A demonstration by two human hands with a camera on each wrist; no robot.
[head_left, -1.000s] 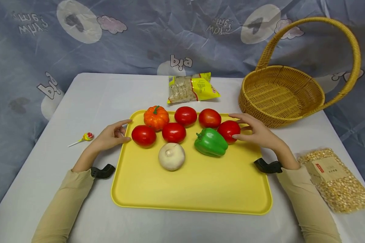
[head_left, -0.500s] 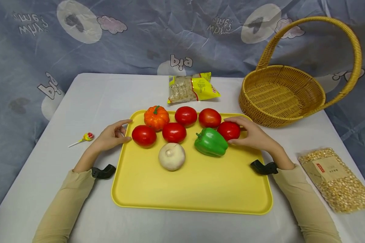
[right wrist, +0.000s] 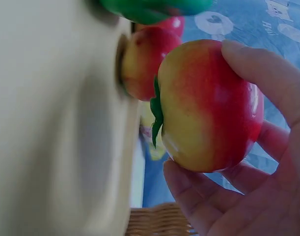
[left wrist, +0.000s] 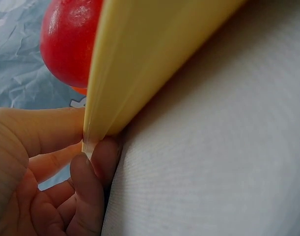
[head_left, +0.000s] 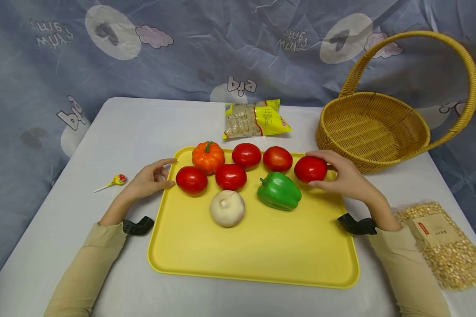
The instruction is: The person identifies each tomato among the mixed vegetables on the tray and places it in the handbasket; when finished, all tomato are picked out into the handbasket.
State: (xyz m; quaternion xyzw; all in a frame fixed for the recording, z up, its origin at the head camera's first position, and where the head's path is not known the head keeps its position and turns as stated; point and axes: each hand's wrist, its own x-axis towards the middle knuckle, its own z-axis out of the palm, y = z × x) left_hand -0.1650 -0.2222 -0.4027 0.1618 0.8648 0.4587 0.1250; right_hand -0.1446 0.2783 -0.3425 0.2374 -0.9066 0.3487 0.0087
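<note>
My right hand [head_left: 343, 176] grips a red tomato [head_left: 310, 169] between thumb and fingers over the tray's far right part. The right wrist view shows this tomato [right wrist: 208, 105] raised off the tray, with its yellowish underside and green leaves in sight. At the tray's left edge, my left hand [head_left: 148, 179] pinches the rim; in the left wrist view its thumb and fingers hold the yellow tray [left wrist: 125, 64] from both sides. On the tray lie several more red tomatoes [head_left: 231, 177], an orange pumpkin [head_left: 208, 157], a green bell pepper [head_left: 279, 191] and a whitish mushroom-like round thing [head_left: 228, 208].
A wicker basket [head_left: 337, 147] with a tall handle stands at the back right, close to my right hand. Behind the tray lies a yellow snack bag [head_left: 255, 119]. A bag of corn kernels [head_left: 448, 246] is at the right, a lollipop [head_left: 119, 179] at the left.
My right hand has closed round the rightmost tomato, raised it and moved it rightward, away from the green pepper. The left hand stays at the tray's rim. The head view has shifted slightly.
</note>
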